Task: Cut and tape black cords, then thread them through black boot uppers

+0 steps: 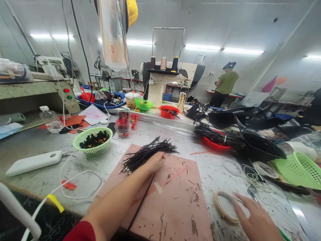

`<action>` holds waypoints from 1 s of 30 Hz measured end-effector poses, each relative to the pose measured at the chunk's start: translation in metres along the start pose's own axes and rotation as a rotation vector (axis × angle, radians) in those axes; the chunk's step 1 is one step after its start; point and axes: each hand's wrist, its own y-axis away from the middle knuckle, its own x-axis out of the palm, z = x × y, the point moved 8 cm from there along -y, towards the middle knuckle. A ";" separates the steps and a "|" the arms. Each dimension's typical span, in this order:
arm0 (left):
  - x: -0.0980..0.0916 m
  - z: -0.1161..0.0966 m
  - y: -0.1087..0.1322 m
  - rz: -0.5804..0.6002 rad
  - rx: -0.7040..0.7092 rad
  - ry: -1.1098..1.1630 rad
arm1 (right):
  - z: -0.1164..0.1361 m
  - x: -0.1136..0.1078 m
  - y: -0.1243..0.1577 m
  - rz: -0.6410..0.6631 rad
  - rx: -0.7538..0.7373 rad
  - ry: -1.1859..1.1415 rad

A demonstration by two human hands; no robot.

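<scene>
My left hand (154, 162) rests on a bundle of thin black strips (147, 153) lying on a pink work mat (175, 197), fingers curled onto the strips. One black strip (142, 201) trails from under that hand toward me. My right hand (255, 219) is at the lower right, fingers stretched toward a roll of tape (225, 207) on the table, fingertips touching its rim.
A green basket (93, 141) with dark pieces, a white power bank (33, 162) with cable and a water bottle (51, 119) stand at left. A red tray (215, 143) with more black strips, black material, and a green basket (298, 169) lie right. A person (224, 85) stands far back by sewing machines.
</scene>
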 end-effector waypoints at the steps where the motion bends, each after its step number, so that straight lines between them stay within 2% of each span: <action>1: -0.001 -0.002 0.003 0.000 -0.007 0.052 | 0.027 0.003 -0.001 0.013 -0.070 -0.099; 5: 0.008 -0.020 0.034 0.071 -0.054 0.272 | 0.126 0.012 0.012 0.114 -0.284 -0.481; 8: 0.017 -0.034 0.074 0.121 -0.088 0.401 | 0.172 0.012 0.027 0.177 -0.319 -0.749; 10: 0.018 -0.036 0.102 0.113 -0.102 0.453 | 0.191 0.016 0.037 0.266 -0.326 -0.868; 13: 0.012 -0.031 0.138 0.057 -0.100 0.499 | 0.210 0.023 0.051 0.428 -0.342 -0.919; 18: 0.007 -0.010 0.171 0.000 -0.131 0.418 | 0.230 0.037 0.080 0.651 -0.369 -0.821; 20: 0.010 0.000 0.180 0.021 -0.181 0.452 | 0.233 0.039 0.086 0.665 -0.403 -0.779; 23: 0.006 0.022 0.194 0.031 -0.271 0.444 | 0.217 0.034 0.069 0.552 -0.386 -0.699; 27: -0.027 0.056 0.216 -0.088 -0.267 0.327 | 0.153 0.027 0.009 0.323 -0.140 -0.553; 30: -0.053 0.089 0.230 -0.196 -0.259 0.193 | 0.122 0.036 -0.025 0.330 -0.061 -0.394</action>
